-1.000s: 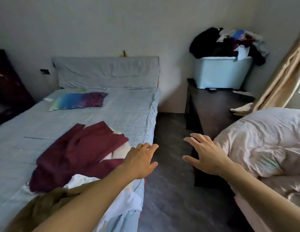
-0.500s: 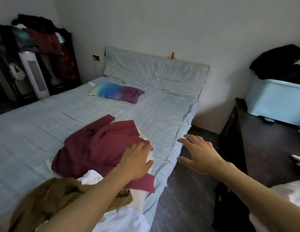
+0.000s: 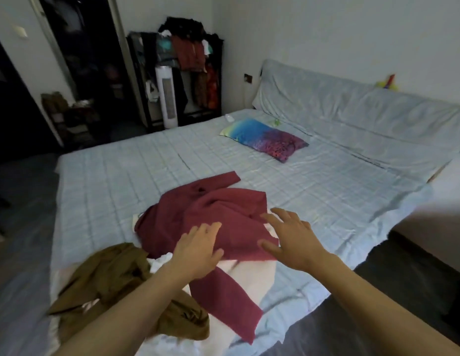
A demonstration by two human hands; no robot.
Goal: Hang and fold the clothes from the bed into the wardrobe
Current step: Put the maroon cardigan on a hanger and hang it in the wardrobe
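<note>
Looks like the very start of the job: picking the first piece off the pile. Both hands hover over the maroon garment (image 3: 208, 219), which lies crumpled on the bed (image 3: 326, 191) near its front edge. The left hand (image 3: 198, 250) is relaxed with fingers spread, holding nothing, low over the garment's near part; can't tell if it's actually touching the cloth. The right hand (image 3: 290, 237) is likewise released, fingers splayed, at the garment's right edge.

Next move, I'd guess, is to pinch the maroon piece somewhere sensible, shoulders or collar, and lift it free. It's bunched up with one long strip trailing toward the bed's edge, so finding the right spot may take some shaking out.

What's in the way: the maroon piece lies on top of a white garment (image 3: 252, 273), and a brown garment (image 3: 115, 278) is heaped just beside it, partly under the left forearm. Grab too deep and the white one might come up with it.

Elsewhere there's a colourful pillow (image 3: 264, 140) further up the bed, well apart from the pile. The dark opening of the wardrobe (image 3: 87, 73) is across the room past the far side of the bed, next to a clothes rack (image 3: 187, 60) already stuffed and a white tower fan (image 3: 167, 96).
</note>
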